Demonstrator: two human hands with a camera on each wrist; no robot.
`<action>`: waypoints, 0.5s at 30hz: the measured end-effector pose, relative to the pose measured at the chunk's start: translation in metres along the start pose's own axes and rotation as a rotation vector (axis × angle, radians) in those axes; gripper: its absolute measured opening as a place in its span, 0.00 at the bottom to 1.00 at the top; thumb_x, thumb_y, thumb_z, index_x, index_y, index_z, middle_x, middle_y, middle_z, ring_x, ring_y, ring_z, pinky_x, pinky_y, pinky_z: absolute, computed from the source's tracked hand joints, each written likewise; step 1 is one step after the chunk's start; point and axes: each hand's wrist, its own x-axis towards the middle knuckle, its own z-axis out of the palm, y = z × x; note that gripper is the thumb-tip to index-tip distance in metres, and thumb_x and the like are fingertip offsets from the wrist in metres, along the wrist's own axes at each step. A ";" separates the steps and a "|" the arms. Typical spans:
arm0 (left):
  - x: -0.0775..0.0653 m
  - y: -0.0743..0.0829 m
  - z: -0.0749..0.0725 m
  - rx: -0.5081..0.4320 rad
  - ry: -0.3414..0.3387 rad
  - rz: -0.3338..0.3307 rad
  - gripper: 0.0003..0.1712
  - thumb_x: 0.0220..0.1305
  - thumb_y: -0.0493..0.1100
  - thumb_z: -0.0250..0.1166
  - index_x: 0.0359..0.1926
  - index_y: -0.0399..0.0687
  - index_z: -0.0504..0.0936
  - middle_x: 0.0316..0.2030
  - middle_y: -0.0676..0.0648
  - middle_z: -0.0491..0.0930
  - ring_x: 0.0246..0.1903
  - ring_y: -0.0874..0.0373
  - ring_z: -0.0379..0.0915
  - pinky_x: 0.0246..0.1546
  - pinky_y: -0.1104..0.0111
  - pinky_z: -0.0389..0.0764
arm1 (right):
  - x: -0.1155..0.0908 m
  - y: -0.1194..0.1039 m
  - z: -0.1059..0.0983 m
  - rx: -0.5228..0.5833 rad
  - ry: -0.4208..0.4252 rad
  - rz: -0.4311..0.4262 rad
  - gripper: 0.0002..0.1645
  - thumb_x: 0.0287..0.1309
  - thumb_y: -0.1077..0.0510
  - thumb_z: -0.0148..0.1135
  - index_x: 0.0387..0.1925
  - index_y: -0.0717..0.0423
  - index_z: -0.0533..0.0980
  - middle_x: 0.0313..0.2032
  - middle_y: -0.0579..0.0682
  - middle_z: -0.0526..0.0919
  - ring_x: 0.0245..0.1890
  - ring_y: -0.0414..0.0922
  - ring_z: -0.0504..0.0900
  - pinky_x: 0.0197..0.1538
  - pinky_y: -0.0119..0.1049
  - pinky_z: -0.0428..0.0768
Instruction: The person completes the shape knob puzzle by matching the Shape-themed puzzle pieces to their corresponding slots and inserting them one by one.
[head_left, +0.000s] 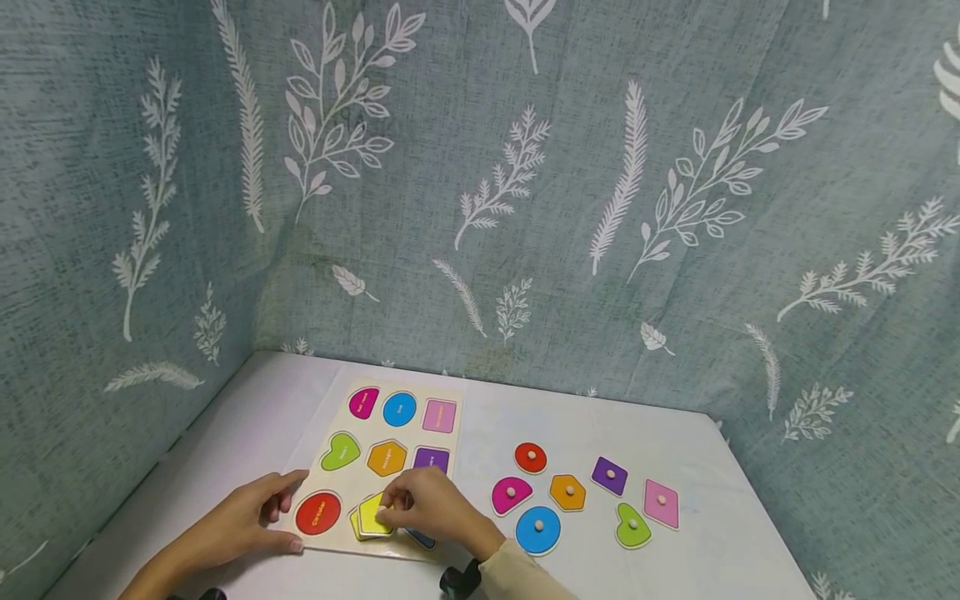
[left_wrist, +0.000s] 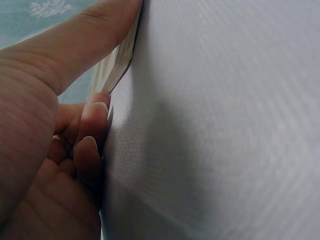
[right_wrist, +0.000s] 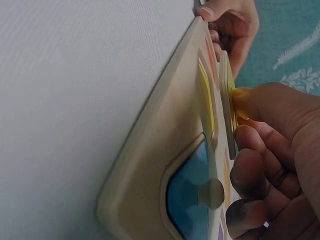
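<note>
A cream shape puzzle board [head_left: 337,492] lies on the table. My left hand [head_left: 240,512] holds its near left corner, thumb at the near edge and fingers along the left side. In the left wrist view the thumb [left_wrist: 85,47] touches the board's edge and other fingers are curled. My right hand [head_left: 438,508] pinches the knob of a yellow puzzle piece [head_left: 371,518], hiding the knob. The piece is above its yellow recess [head_left: 355,523] and offset from it; the right wrist view shows a gap. A blue knobbed piece [right_wrist: 190,192] sits in the board beside it.
Several knobbed pieces lie right of the board, among them a red circle [head_left: 531,457], blue circle [head_left: 537,531], orange hexagon [head_left: 567,493], green heart [head_left: 633,527] and pink piece [head_left: 662,504]. A leaf-patterned cloth [head_left: 420,250] hangs behind the white table [head_left: 600,575].
</note>
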 end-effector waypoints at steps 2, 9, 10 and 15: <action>0.000 0.000 0.000 0.002 0.002 -0.001 0.58 0.39 0.52 0.87 0.66 0.27 0.71 0.33 0.49 0.68 0.32 0.62 0.65 0.32 0.72 0.72 | 0.001 0.000 0.002 -0.028 0.001 -0.011 0.07 0.59 0.52 0.75 0.28 0.45 0.84 0.16 0.32 0.70 0.22 0.27 0.67 0.26 0.23 0.69; 0.000 0.002 0.000 -0.007 0.007 -0.025 0.60 0.37 0.54 0.88 0.67 0.28 0.71 0.33 0.49 0.68 0.32 0.60 0.66 0.33 0.71 0.74 | 0.006 -0.002 0.008 -0.105 -0.023 0.013 0.06 0.60 0.49 0.75 0.29 0.43 0.86 0.16 0.31 0.71 0.22 0.27 0.67 0.26 0.23 0.67; 0.001 0.002 0.000 -0.004 0.004 -0.023 0.60 0.36 0.55 0.88 0.67 0.28 0.71 0.33 0.49 0.68 0.32 0.61 0.66 0.33 0.72 0.74 | 0.006 -0.002 0.008 -0.119 -0.028 0.011 0.06 0.60 0.49 0.75 0.30 0.43 0.86 0.16 0.31 0.70 0.22 0.27 0.67 0.26 0.23 0.67; 0.003 0.000 0.001 0.020 -0.005 0.000 0.59 0.37 0.55 0.87 0.66 0.28 0.72 0.33 0.50 0.68 0.32 0.63 0.66 0.33 0.72 0.73 | 0.008 0.001 0.009 -0.170 -0.046 -0.025 0.05 0.61 0.49 0.73 0.31 0.43 0.86 0.16 0.30 0.70 0.22 0.26 0.66 0.27 0.21 0.66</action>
